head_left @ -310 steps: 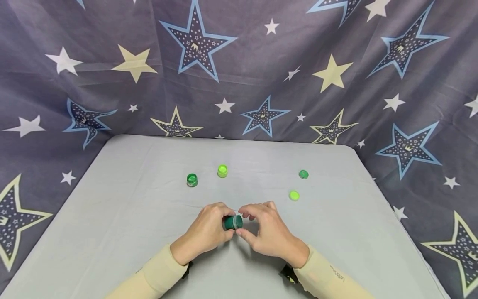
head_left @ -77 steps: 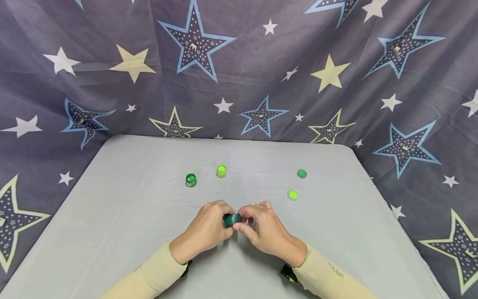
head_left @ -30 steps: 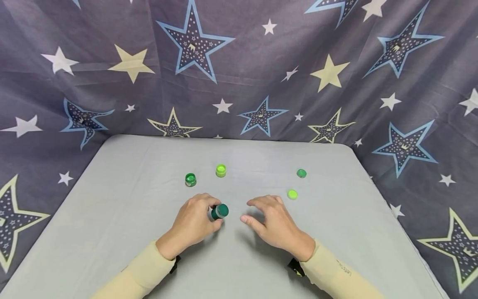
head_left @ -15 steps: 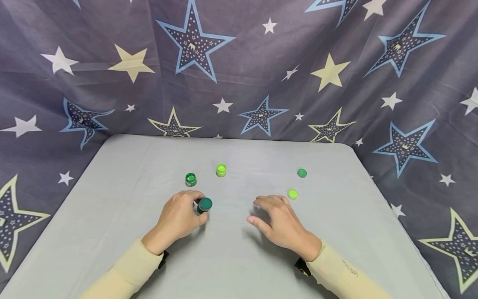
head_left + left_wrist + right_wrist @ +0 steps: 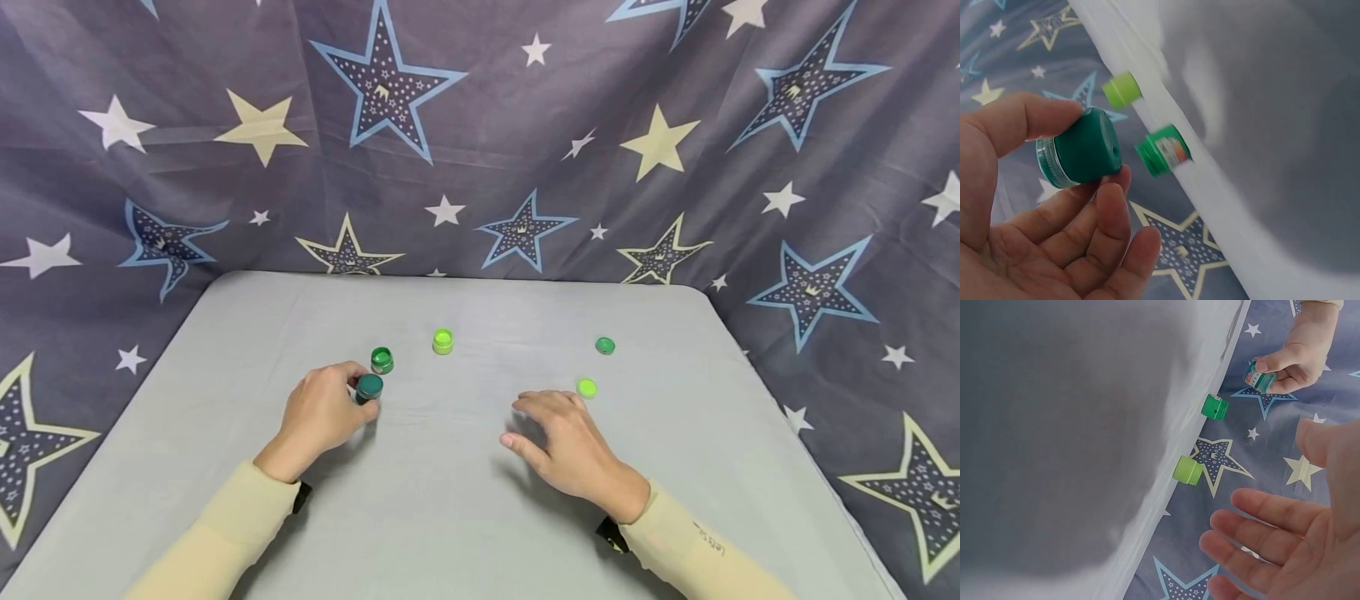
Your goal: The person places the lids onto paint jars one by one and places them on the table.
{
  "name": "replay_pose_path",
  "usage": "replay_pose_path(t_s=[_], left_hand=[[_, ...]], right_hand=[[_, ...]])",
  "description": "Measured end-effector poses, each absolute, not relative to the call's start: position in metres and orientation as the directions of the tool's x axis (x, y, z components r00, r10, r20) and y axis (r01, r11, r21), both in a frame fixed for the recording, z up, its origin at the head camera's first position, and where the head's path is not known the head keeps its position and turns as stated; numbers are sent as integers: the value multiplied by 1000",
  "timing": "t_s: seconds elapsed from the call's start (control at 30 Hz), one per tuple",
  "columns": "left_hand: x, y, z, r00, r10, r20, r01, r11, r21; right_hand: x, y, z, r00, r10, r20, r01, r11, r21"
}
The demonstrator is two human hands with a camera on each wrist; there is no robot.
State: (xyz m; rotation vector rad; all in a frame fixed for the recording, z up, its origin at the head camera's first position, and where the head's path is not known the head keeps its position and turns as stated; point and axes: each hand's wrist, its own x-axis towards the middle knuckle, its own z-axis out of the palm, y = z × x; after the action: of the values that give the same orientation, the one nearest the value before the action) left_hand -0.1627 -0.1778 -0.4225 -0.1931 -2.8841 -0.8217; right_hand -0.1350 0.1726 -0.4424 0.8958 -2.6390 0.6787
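Observation:
My left hand [image 5: 322, 410] grips a dark green paint jar [image 5: 369, 388] between thumb and fingers, its top facing up. A clear ribbed lid [image 5: 1054, 164] sits on that jar in the left wrist view. Just behind it stands an open green paint jar [image 5: 382, 360], its side label visible in the left wrist view. To the right of that is an open lime green jar [image 5: 443, 342]. My right hand [image 5: 566, 442] hovers over the table with fingers relaxed and apart, holding nothing. Nearest to it lies the lime green lid [image 5: 587, 388].
A green lid [image 5: 605, 345] lies farther back on the right. The table [image 5: 450, 517] has a pale grey cloth cover. Behind its far edge hangs a dark curtain [image 5: 480, 150] with stars.
Both hands were together at the dark green jar. The right hand has let go and moved right. The left hand has carried the jar left and back, turning it from sideways to upright.

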Motion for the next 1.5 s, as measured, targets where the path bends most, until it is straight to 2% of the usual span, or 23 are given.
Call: replay_pose_path(t_s=[0.4,0.73,1.27,1.5], left_hand=[[-186,-207,-432,-990,12,141,82,861,501],[-199,-218,-431,-998,-18,56,14,857,515],[-203,-222,-436,-999,6,54,31,873,488],[-203,-223,-438,-1000,19,9,21,882,470]], right_hand=[[-134,175,-442,-770,-496,401,-627,706,-330],[-133,182,-443,-774,-491,400,-619,721,-312],[-131,194,-445,-792,-471,389,-588,761,-276],[-128,197,-446,-802,-459,383,-576,766,-287]])
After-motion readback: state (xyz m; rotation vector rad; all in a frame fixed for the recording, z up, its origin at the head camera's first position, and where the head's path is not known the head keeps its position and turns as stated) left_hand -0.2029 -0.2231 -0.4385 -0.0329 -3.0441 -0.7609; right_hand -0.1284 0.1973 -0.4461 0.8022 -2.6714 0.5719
